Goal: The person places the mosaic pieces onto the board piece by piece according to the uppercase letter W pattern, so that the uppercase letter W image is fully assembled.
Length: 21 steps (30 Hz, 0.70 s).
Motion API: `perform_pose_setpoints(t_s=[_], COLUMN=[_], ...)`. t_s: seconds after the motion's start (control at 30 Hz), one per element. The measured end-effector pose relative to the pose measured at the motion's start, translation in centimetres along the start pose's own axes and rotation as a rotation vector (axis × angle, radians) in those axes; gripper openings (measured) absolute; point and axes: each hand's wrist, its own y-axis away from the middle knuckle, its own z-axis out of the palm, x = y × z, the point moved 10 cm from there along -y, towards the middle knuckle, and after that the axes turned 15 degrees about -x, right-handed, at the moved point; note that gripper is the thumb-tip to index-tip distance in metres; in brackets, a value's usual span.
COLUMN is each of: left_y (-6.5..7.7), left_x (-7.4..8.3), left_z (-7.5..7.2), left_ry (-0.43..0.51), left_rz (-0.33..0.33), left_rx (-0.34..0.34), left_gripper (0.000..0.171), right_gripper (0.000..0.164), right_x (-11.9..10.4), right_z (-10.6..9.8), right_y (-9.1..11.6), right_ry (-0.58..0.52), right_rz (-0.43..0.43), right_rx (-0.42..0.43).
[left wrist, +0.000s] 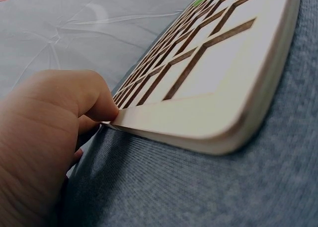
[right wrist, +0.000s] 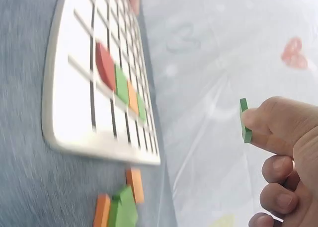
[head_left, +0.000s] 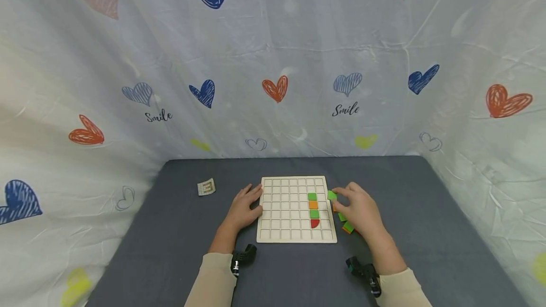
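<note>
Board (head_left: 281,210) cream, brown-lined square grid; inset tiles (head_left: 313,213) near its 3 o'clock read green, orange, green, red from 12 to 6; held tile (head_left: 332,195) green, loose tiles (head_left: 348,227) green and orange. Bench (head_left: 298,274) plain dark blue-grey, sleeves (head_left: 214,276) beige. Curtain (head_left: 239,51) whitish, hearts (head_left: 206,94) blue, orange-red, pink, yellow, black lettering (head_left: 159,116).

Room lies in front of the board (head_left: 292,210); loose tiles (head_left: 348,227) obstruct its right.

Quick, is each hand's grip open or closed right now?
Left hand: open, touching the edge of the gridded board.
Right hand: closed, pinching a green tile.
</note>
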Motion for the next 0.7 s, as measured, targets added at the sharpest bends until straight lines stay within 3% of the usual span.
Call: perform_pose_setpoints(t_s=[0.23,0.7], left_y=[0.1,-0.1], left_x=[-0.2,-0.2], left_z=[0.1,0.1], left_ry=[0.003,-0.019], left_rz=[-0.004,-0.024], left_rx=[-0.002,-0.009], left_gripper=[0.060,0.061], right_gripper=[0.030,0.027], right_x=[-2.8,-4.8], right_z=[1.6,6.2], right_y=[0.0,-0.6], right_ry=[-0.012,0.044], right_rz=[-0.103,-0.165], right_rx=[-0.015,-0.161])
